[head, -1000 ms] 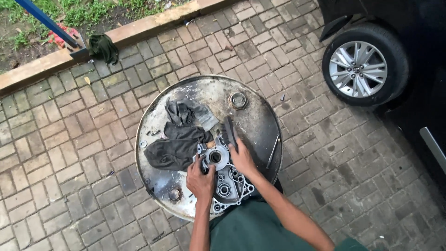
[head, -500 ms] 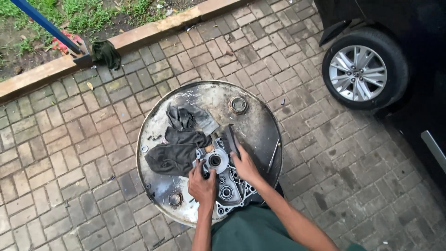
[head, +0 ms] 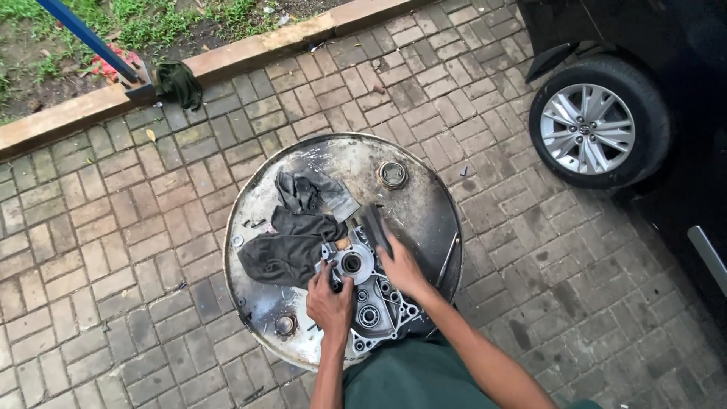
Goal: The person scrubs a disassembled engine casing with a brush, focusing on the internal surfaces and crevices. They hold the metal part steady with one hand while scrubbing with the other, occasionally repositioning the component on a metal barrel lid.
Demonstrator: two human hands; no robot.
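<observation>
A grey metal engine casing [head: 372,301] with round bearing holes lies on top of an upturned steel drum [head: 424,204]. My left hand [head: 327,301] grips the casing's left side by a round bearing seat [head: 353,263]. My right hand [head: 401,266] rests on its upper right edge, fingers over a dark flat piece [head: 375,226]. Dark greasy rags [head: 291,242] lie just left of the casing.
The drum's lid has a round bung cap [head: 392,174] at the top right, a smaller one [head: 285,325] at the lower left and a thin metal rod [head: 447,257] along the right rim. Brick paving surrounds it. A dark car's wheel [head: 591,129] stands to the right; a kerb [head: 227,60] and blue pole [head: 91,38] lie beyond.
Both hands have stayed on the casing, with only slight shifts of the fingers. The view has drifted a little.
</observation>
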